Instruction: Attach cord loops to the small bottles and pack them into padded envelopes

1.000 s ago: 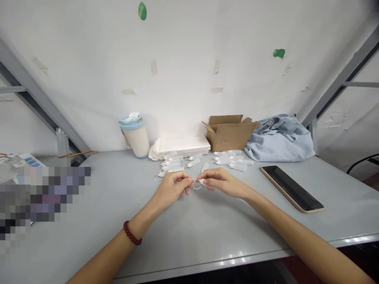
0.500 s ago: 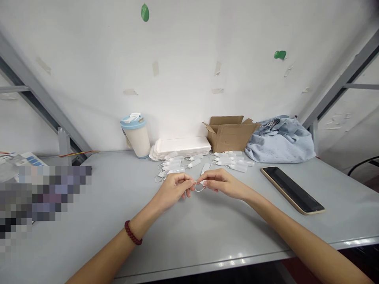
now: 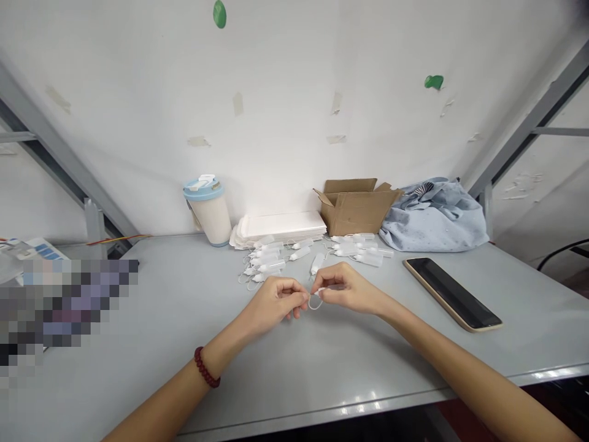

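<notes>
1. Surface: grey worktop (image 3: 257, 380), glossy along its near edge. Clock bearings are taken from the hands, twelve being straight ahead.
2. Room: white wall (image 3: 285, 67) at twelve, marked with tape remnants; green patches (image 3: 434, 81) on it at eleven and one. A grey metal frame (image 3: 519, 129) slopes at each side.
3. Items near the wall: lidded cup (image 3: 209, 215) at ten; stack of flat white cartons (image 3: 280, 227) at eleven; open cardboard box (image 3: 361, 213) at one; pale blue cloth bundle (image 3: 435, 218) at two, against the box.
4. Phone (image 3: 453, 294) lies flat at three, screen up.
5. Loose bottles (image 3: 269, 261), small and translucent with cord loops, lie in groups at ten and between one and two; one lies at twelve, just beyond the right fingers.
6. Left hand (image 3: 278, 302): forearm enters from eight, beaded bracelet (image 3: 207, 367) at the wrist; thumb and fingers pinch the white cord (image 3: 315, 308).
7. Right hand (image 3: 350, 288): forearm enters from four; fingers grip the held bottle (image 3: 319, 291), its tip toward nine, body partly hidden.
8. The held bottle is between the hands, above the worktop; its cord hangs in a loop.
</notes>
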`<state>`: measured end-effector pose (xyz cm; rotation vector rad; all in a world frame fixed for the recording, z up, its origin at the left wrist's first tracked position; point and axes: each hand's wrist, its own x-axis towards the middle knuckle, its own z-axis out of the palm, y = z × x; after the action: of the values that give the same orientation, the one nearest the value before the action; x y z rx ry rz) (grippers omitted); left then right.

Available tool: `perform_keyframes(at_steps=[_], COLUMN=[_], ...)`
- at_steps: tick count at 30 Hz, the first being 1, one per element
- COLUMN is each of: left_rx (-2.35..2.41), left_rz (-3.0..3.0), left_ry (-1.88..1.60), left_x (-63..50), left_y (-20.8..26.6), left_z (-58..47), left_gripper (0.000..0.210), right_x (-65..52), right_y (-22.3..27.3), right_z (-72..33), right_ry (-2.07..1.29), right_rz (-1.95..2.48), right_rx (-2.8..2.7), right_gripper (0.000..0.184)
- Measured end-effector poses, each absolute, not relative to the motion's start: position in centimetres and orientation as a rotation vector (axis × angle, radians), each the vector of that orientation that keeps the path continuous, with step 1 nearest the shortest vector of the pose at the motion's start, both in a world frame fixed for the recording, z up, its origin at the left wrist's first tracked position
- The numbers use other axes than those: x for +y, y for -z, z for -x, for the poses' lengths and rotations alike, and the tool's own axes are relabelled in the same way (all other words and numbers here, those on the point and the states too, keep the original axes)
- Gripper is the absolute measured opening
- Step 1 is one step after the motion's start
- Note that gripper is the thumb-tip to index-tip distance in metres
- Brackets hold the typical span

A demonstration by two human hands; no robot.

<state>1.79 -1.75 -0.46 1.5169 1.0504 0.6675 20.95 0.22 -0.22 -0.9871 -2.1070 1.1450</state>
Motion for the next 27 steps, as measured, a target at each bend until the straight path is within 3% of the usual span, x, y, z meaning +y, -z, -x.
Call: perform_keyframes(at_steps=[14,23,27], left_rx=[1.024,0.996,0.989], left_rz=[-1.526,-1.508,-1.488], left_ry=[-0.617,-0.557,-0.559], left_x=[-1.8,-1.85,-1.88], left_y=[0.94,1.38,1.46], left_z=[-1.98,-1.95,-2.06], left_gripper=[0.014,0.013,0.013], right_x=[0.11,-0.1,-0.23], right_y=[0.22,0.55,0.64], right_z=[-21.11,-20.9,-20.8], right_ry=[-1.069,-1.182,-1.228], right_rz=[0.959,0.916,0.909], right_rx=[-2.248,-2.221,-2.187], right_gripper=[0.015,0.009,0.015])
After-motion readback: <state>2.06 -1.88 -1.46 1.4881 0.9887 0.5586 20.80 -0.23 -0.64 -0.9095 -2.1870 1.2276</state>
